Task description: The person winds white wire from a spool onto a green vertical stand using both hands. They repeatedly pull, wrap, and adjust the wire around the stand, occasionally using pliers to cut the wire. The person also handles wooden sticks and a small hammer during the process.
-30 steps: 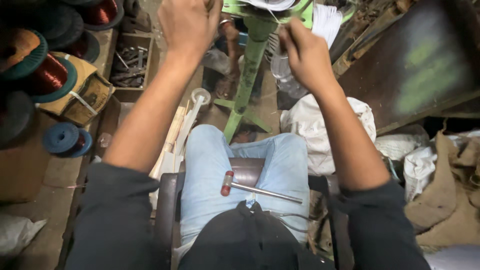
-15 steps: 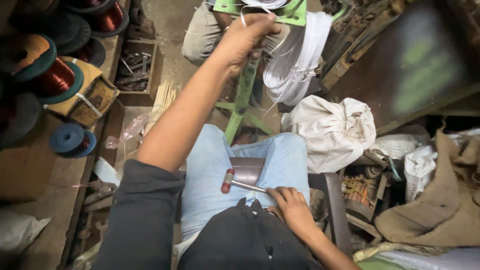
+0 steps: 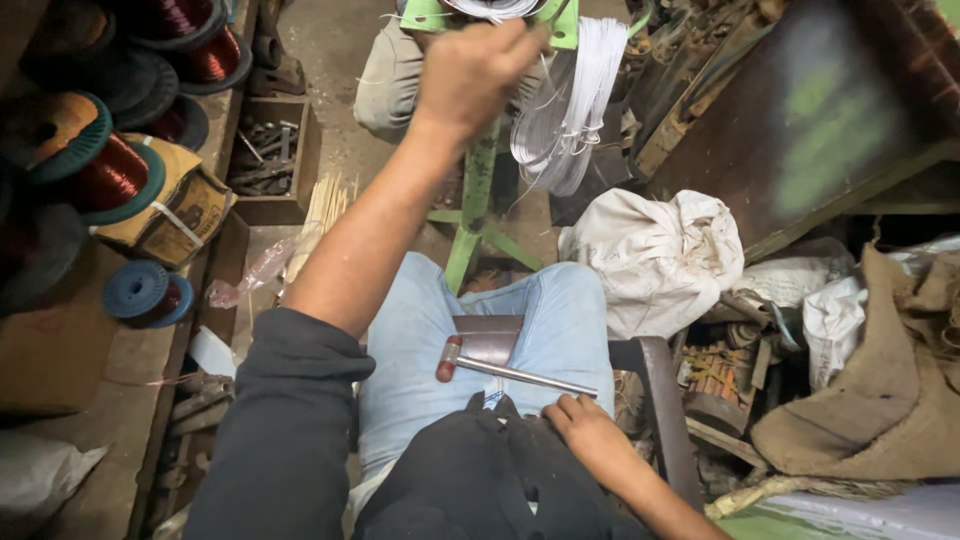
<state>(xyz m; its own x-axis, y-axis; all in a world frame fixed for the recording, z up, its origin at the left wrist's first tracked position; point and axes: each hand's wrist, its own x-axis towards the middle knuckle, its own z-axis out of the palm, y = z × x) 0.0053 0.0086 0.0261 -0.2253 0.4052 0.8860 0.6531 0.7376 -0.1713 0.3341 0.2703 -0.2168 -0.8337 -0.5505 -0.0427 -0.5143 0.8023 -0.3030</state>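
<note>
We see the left hand (image 3: 470, 75) raised at the top of the view, its fingers pressed together around thin white wire at the green frame (image 3: 425, 15). Exactly how the strands sit inside the grip we cannot tell, since the knuckles cover them. Just to the right of that hand a coil of white wire (image 3: 575, 105) hangs from the frame in long loops, and the frame's green post (image 3: 475, 200) runs down to splayed feet on the floor between our knees.

The right hand (image 3: 590, 435) rests low on the right thigh, fingers loosely curled and holding nothing, its fingertips just beside the end of the hammer's metal handle. That small hammer (image 3: 505, 368) lies across the lap on the blue jeans, its reddish head toward the left thigh, partly over a dark metal plate (image 3: 490, 335).

To the left, spools of copper wire (image 3: 100, 170) with green flanges are stacked on a shelf, a blue spool (image 3: 140, 292) lies below them, and a wooden box of metal parts (image 3: 265, 160) sits beyond. On the right lie a white cloth bundle (image 3: 655, 255) and brown sacking (image 3: 880, 400).
</note>
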